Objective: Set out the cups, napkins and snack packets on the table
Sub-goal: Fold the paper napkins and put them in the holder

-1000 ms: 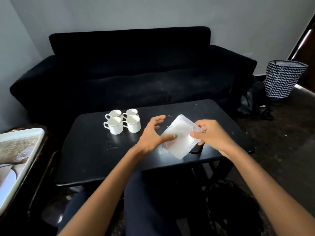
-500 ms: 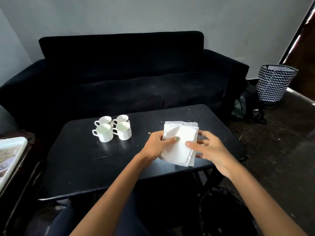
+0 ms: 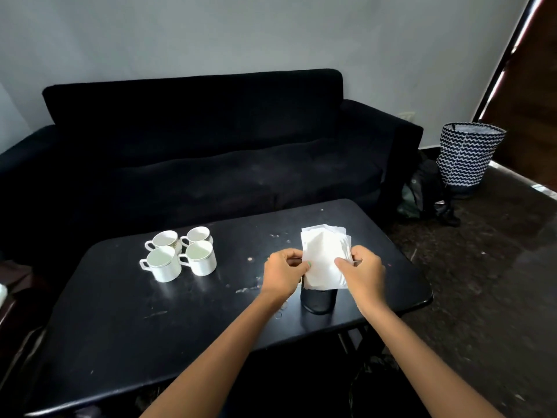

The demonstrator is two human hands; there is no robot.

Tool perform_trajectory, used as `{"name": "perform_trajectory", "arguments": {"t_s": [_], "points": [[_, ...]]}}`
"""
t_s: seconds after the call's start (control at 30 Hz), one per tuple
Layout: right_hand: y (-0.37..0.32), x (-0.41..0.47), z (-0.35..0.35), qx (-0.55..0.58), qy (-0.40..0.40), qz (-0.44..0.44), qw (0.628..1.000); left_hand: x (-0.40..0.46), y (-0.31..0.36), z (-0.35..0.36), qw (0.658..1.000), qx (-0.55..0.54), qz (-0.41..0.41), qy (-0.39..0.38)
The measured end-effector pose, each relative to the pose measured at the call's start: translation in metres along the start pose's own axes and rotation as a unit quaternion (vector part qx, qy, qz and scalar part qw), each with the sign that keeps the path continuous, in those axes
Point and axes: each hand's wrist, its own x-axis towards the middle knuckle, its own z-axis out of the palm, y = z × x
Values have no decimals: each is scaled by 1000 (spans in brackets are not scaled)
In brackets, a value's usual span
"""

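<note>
Napkins (image 3: 324,260), a thin floppy paper stack, pinched at both side edges by left hand (image 3: 284,274) and right hand (image 3: 363,271) above black holder (image 3: 319,300); likely light, easily creased

Four white cups (image 3: 179,254) with thin dark rim lines stand upright in a tight two-by-two cluster at centre left of the frame, on the black tabletop (image 3: 120,321), handles all pointing left. A stack of white paper napkins (image 3: 324,257) stands upright at centre right, its lower edge set into a dark holder (image 3: 319,300) on the tabletop. The left hand (image 3: 283,274) pinches its left edge and the right hand (image 3: 363,274) its right edge.
</note>
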Motion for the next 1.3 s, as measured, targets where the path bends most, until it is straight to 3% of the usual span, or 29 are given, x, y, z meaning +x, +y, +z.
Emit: {"name": "perform_trajectory", "arguments": {"t_s": [0.17, 0.3, 0.47, 0.63, 0.87, 1.3], "points": [[11, 15, 17, -55, 8, 4, 998, 19, -4, 13, 989, 138, 38, 48], [19, 22, 24, -72, 0, 22, 997, 24, -13, 25, 982, 176, 32, 68], [33, 24, 29, -101, -21, 24, 994, 28, -27, 35, 975, 215, 22, 43], [37, 27, 31, -153, -26, 2, 988, 32, -36, 43, 947, 319, 33, 23], [49, 23, 26, -245, -59, 38, 967, 25, -43, 42, 954, 300, -14, -19], [47, 25, 26, -138, -73, 9, 988, 29, -29, 43, 979, 202, -9, 38]]}}
